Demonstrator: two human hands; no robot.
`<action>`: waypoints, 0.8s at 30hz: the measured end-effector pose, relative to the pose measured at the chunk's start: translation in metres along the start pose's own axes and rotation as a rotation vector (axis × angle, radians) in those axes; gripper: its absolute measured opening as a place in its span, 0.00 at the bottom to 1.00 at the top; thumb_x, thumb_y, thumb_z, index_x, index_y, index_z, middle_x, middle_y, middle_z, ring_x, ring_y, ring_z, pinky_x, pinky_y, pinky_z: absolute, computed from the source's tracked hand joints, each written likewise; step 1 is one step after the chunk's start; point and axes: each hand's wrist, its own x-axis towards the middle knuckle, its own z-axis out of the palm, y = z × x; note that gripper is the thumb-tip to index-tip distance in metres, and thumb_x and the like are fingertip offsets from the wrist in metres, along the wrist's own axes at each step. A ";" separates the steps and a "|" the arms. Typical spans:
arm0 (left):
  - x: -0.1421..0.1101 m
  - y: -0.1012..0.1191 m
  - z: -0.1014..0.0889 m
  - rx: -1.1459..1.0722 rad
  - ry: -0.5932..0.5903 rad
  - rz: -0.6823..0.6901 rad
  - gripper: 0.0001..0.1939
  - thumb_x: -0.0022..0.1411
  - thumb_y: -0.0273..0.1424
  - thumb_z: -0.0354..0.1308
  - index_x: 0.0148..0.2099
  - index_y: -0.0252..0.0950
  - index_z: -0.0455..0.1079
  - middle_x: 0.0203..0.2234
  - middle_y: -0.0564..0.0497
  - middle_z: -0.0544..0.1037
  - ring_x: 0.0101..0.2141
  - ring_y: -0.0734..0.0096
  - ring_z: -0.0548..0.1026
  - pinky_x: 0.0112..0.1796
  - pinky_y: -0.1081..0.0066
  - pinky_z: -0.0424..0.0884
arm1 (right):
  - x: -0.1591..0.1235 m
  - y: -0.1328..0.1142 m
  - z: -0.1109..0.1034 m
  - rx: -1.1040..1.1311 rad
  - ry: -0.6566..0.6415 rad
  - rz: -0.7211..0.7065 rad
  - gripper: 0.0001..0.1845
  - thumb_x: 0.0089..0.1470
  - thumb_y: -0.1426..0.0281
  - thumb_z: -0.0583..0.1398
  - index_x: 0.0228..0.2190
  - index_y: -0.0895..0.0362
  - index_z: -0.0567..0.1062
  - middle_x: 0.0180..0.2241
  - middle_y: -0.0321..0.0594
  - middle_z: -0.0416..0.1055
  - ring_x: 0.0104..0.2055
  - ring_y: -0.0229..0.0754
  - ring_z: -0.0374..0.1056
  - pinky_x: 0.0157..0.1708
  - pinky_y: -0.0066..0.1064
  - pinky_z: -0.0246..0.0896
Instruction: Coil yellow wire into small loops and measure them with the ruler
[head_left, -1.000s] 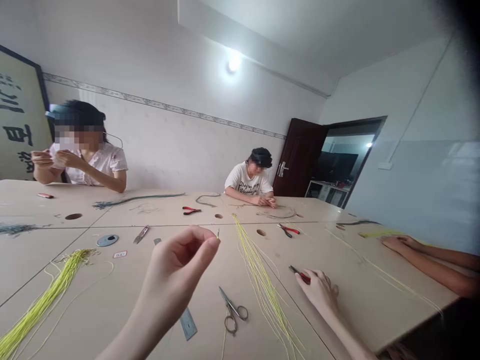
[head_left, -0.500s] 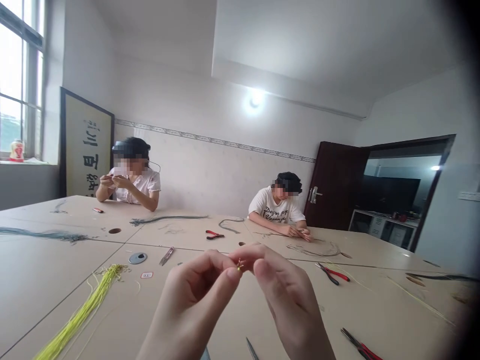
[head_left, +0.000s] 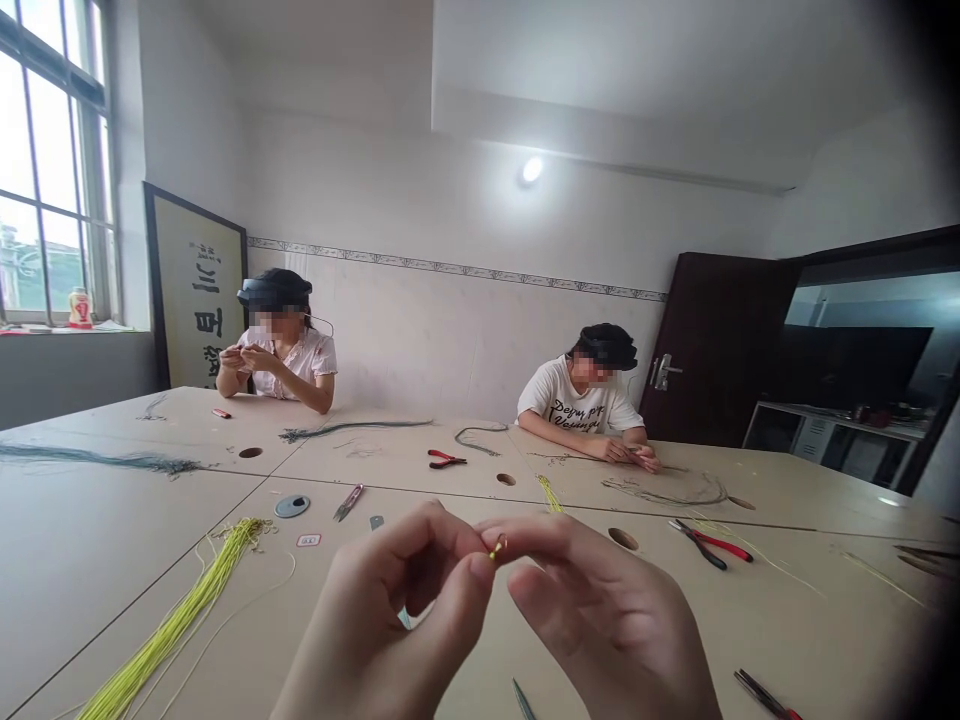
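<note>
Close in front of me, my left hand (head_left: 420, 600) pinches a small yellow cord end (head_left: 493, 553) between thumb and index finger. A tiny metal loop (head_left: 501, 543) sticks up from that end. My right hand (head_left: 600, 610) is beside it, its index fingertip at the loop and its thumb held apart below. On the table to the left lies a bundle of yellow cords (head_left: 187, 610) with small metal bits at its far end. Part of another yellow cord bundle (head_left: 550, 492) shows behind my right hand.
Red-and-black pliers (head_left: 709, 545) lie at right, others (head_left: 765, 695) nearer and more (head_left: 448, 459) further back. Thread snips (head_left: 349, 502), a grey disc (head_left: 292, 506) and a small label (head_left: 308, 540) are at left. A pointed tool (head_left: 523, 700) lies below my hands. Two people sit across the table.
The view has swung slightly, so the table and room sit further right. My hands have drawn together, and the right index fingertip is closer to the metal loop.
</note>
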 end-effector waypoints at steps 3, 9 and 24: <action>0.002 -0.006 -0.003 0.061 -0.055 0.061 0.16 0.61 0.44 0.51 0.29 0.38 0.66 0.22 0.54 0.65 0.26 0.73 0.62 0.27 0.75 0.61 | 0.007 0.002 -0.005 0.028 -0.100 -0.080 0.06 0.52 0.60 0.62 0.30 0.46 0.78 0.31 0.31 0.78 0.35 0.35 0.74 0.38 0.24 0.68; 0.001 -0.005 -0.006 0.088 -0.054 0.102 0.16 0.62 0.44 0.51 0.29 0.38 0.66 0.23 0.54 0.67 0.27 0.73 0.64 0.26 0.76 0.62 | 0.014 0.006 -0.007 0.057 -0.202 -0.139 0.04 0.55 0.69 0.60 0.30 0.49 0.76 0.34 0.31 0.78 0.38 0.36 0.74 0.38 0.25 0.69; 0.003 -0.004 -0.001 0.279 0.029 0.302 0.09 0.62 0.32 0.52 0.30 0.39 0.69 0.19 0.58 0.68 0.22 0.79 0.63 0.23 0.78 0.61 | 0.007 0.008 -0.011 -0.518 -0.074 -0.567 0.05 0.59 0.75 0.54 0.35 0.53 0.68 0.30 0.31 0.71 0.35 0.32 0.69 0.35 0.23 0.64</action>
